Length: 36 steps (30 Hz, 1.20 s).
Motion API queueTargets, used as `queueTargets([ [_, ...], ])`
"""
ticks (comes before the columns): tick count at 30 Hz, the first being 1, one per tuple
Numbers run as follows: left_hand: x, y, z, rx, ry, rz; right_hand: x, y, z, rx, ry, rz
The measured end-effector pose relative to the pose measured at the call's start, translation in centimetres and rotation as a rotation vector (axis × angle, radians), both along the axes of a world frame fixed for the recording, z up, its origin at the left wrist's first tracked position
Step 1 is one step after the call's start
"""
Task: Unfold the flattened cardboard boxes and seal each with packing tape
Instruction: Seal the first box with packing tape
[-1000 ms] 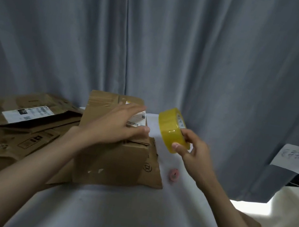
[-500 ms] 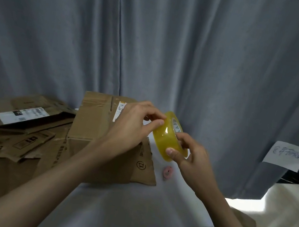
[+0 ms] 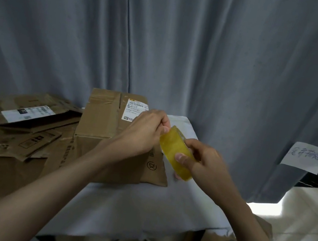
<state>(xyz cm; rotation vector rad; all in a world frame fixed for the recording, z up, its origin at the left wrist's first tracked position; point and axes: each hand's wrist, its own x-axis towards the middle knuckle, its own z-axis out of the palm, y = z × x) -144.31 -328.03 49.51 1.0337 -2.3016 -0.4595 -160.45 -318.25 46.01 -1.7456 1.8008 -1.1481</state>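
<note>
Counter point(image 3: 137, 212) under white cloth, nearest. Right hand point(image 3: 207, 165) clamped round yellow tape roll point(image 3: 175, 153), held in air just right of box. Left hand point(image 3: 147, 131) pinching at roll's upper edge, likely picking tape end. Box point(image 3: 100, 122) stands unfolded behind left hand, seam running away from viewer. Flat cartons point(image 3: 25, 128) farther left. Second ago left hand rested on box; now off it, on roll.

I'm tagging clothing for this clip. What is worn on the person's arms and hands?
Nothing that shows: the left hand and right hand are bare, without gloves, rings or a watch, and both forearms are uncovered up to the frame's edge, no sleeve in view. The fingernails are short and unpainted.
</note>
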Motion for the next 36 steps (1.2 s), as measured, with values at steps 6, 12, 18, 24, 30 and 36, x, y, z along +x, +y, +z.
queueTargets([
  [6, 1.5, 0.1, 0.4, 0.053, 0.049, -0.064, -0.7, 0.3, 0.8, 0.110, -0.151, -0.038],
  [12, 1.6, 0.1, 0.5, 0.317, 0.325, -0.104, -0.4, 0.8, 0.2, 0.171, -0.368, 0.035],
  [18, 3.2, 0.0, 1.2, 0.410, 0.378, -0.035, -0.7, 1.4, 0.4, 0.313, -0.716, 0.230],
  [24, 8.2, -0.4, 1.5, 0.381, 0.503, 0.173, 0.6, 0.7, -0.3, 0.278, -0.750, 0.207],
  [30, 14.9, -0.2, 0.2, 0.345, 0.622, 0.351, 0.0, -1.7, 1.6, 0.264, 0.021, -0.069],
  [36, 15.6, -0.5, -2.7, 0.440, 0.733, 0.455, 0.4, -5.1, 3.9, 0.239, 0.257, -0.169],
])
